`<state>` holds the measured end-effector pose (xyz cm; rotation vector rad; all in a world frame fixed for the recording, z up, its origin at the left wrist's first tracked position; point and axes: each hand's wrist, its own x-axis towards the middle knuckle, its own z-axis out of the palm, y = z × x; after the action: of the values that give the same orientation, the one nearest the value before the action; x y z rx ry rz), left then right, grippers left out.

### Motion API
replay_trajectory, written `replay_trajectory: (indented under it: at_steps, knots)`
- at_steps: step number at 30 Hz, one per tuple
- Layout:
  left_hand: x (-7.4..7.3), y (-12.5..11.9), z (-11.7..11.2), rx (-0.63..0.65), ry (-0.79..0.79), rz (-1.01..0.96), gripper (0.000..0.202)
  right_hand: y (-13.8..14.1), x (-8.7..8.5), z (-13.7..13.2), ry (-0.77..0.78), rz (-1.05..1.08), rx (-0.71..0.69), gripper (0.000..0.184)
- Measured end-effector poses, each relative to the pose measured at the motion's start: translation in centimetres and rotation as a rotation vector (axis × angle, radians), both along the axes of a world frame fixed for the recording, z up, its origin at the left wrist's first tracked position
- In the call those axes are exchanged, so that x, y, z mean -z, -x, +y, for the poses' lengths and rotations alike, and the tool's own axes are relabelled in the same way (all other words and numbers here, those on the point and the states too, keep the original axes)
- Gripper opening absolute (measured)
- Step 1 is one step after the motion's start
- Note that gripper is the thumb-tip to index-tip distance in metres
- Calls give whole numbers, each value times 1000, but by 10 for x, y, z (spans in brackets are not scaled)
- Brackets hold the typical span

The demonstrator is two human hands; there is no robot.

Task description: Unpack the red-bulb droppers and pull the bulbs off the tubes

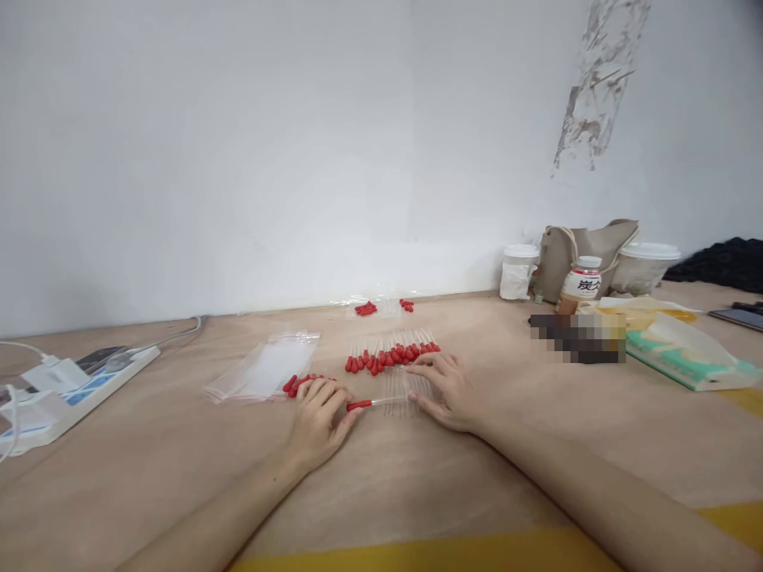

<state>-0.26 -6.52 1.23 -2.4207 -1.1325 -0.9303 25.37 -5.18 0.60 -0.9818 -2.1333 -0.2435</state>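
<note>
The white label of the small brown drink bottle with a white cap (581, 284) bears large black Chinese characters; the first reads "炭", the rest is cut off. No other writing is legible.

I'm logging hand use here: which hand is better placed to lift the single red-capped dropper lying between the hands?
Left, probably. The left hand already touches the red-capped clear dropper at its cap; the right hand rests flat on clear glass tubes.

Soft, even, diffuse illumination is provided without harsh glare, faint shadows are cast beneath the forearms, wide-angle stretching is exhibited toward the frame edges, and one small area right of centre is pixelated.
</note>
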Motion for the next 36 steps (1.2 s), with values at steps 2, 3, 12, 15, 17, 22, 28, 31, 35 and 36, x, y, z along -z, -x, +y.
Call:
replay_trajectory:
  at_steps: [2, 3, 12, 15, 17, 22, 28, 31, 35, 36]
  knots:
    - [1, -2, 0, 25, -2, -16, 14, 8, 1, -4, -15, -63, -61, 32]
    - [1, -3, 0, 42, 0, -18, 14, 11, 3, -5, -32, -86, -77, 30]
    - [1, -11, 1, 95, 17, -20, 14, 27, 8, -3, -110, -157, -115, 22]
    - [1, -14, 3, 130, 29, 2, 19, 28, 7, -4, -109, -147, -131, 23]
    - [2, -15, 4, 167, 27, 36, 17, 28, 7, -4, -111, -138, -153, 23]
    - [3, -13, 3, 216, -8, 98, 14, 26, 9, -6, -147, -132, -208, 22]
    - [3, -12, -1, 230, -5, 131, 18, 24, 9, -9, -156, -147, -199, 23]
    - [4, -12, -1, 254, -2, 132, 18, 23, 9, -10, -167, -145, -208, 21]
    - [4, -11, -1, 273, 32, 126, 18, 21, 9, -11, -153, -132, -214, 20]
    - [4, -11, -1, 272, 40, 122, 18, 21, 10, -11, -145, -129, -215, 21]
